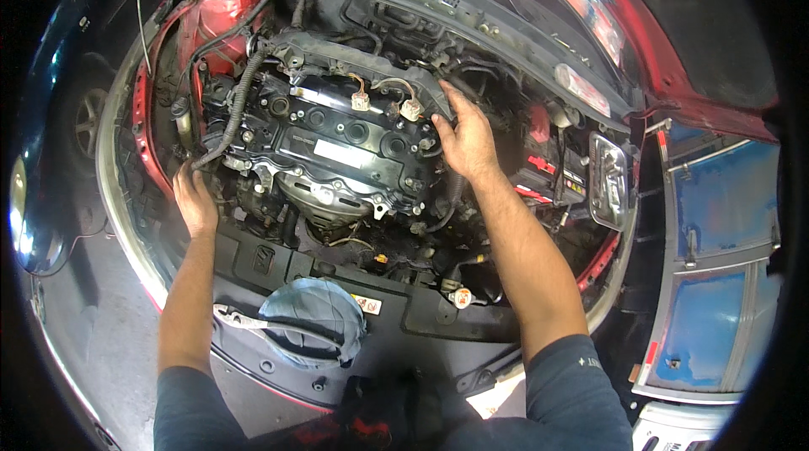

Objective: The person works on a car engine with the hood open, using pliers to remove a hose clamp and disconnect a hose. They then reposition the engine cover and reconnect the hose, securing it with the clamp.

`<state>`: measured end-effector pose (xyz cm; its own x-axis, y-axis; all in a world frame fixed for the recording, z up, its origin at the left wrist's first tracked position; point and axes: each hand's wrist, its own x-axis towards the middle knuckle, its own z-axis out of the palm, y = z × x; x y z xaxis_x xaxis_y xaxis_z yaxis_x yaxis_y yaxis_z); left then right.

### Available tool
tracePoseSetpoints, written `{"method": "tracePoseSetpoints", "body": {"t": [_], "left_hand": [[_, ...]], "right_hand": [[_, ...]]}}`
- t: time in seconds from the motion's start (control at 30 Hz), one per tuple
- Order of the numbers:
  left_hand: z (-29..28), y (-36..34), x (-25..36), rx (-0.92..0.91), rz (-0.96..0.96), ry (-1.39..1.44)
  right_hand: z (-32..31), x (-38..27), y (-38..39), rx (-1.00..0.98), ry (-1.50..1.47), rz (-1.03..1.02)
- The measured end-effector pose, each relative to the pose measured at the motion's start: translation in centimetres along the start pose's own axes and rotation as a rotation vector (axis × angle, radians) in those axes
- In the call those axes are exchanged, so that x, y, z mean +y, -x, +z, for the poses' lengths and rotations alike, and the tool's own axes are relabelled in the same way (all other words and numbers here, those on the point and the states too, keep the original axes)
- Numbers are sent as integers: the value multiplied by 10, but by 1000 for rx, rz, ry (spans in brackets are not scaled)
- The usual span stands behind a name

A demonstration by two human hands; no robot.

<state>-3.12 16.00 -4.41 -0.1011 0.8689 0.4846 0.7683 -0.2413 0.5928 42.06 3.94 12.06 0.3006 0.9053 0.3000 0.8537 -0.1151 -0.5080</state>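
Wiring harness (242, 104), one: skirting the black engine cover (297, 146) at left and rear, its rear run slanting down rightward. Your left hand (195, 202) is reaching its front-left end, grip unclear. Your right hand (466, 141), nearer the pale connectors (410, 109), is spreading thumb and fingers apart beside its rear-right end.

head-worn fisheye view, from above, facing down at the engine (295, 146), fairly near
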Motion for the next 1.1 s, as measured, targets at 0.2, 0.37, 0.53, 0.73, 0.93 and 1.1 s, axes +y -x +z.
{"method": "tracePoseSetpoints", "body": {"t": [0.2, 0.37, 0.53, 0.73, 0.93, 1.1], "left_hand": [[-2, 0, -1, 8, 6, -6], [3, 0, -2, -18, -90, -58], [15, -5, -6, -146, -123, -67], [15, -2, -3, -144, -133, -74], [7, 3, 4, -116, -20, -103], [-3, 10, 14, -117, 156, -25]], "right_hand": [[8, 4, -14, 70, 26, -68], [22, 0, -10, -11, 272, 13], [37, -11, 10, 66, 399, -30], [38, -20, 25, 52, 343, -9], [16, -32, 116, 122, 66, -58], [-18, -15, 259, -31, 19, 96]]}}
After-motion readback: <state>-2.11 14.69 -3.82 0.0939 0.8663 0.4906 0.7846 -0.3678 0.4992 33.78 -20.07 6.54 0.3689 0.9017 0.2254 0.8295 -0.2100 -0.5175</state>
